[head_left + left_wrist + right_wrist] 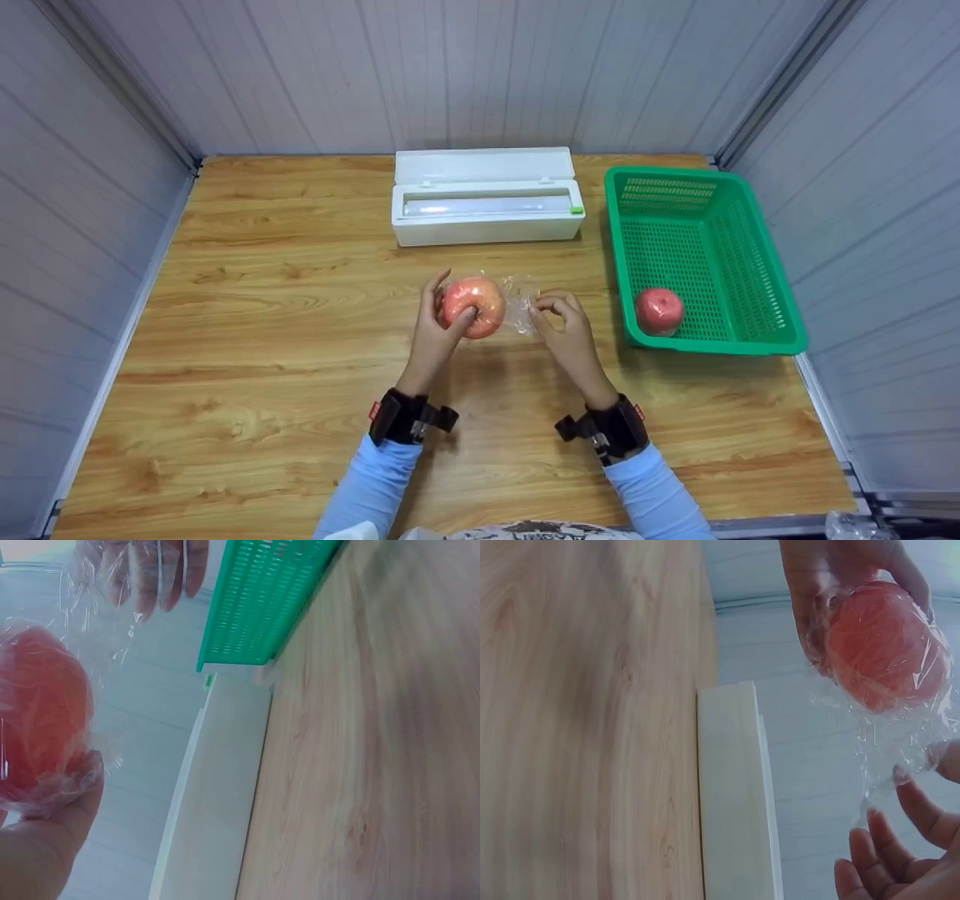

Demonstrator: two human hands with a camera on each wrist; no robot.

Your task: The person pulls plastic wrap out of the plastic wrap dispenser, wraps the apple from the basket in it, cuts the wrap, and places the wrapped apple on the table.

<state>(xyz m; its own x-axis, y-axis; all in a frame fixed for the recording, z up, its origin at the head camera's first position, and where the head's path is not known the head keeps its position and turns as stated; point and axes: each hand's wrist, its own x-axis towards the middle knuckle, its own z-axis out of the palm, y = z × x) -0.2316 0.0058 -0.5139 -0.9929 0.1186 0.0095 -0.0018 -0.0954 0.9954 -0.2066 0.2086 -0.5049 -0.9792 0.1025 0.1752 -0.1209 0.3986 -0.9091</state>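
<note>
My left hand [441, 334] grips a red apple [487, 304], thumb over its top and fingers round its left side. Clear plastic wrap [519, 304] covers the apple and stretches out to the right. There my right hand [566, 330] pinches the loose edge of the film between thumb and forefinger. The right wrist view shows the wrapped apple [889, 649] held up off the table, with the film [889, 742] spanning down to the right fingertips [902, 774]. In the left wrist view, creased film [82, 765] lies close against the apple's side.
A white cling film box [487, 231] stands behind the hands, lid raised, a roll inside and a green piece at its right end. To the right is a green basket [750, 346] with another apple [660, 311] in its near left corner. Walls enclose the wooden table [262, 420].
</note>
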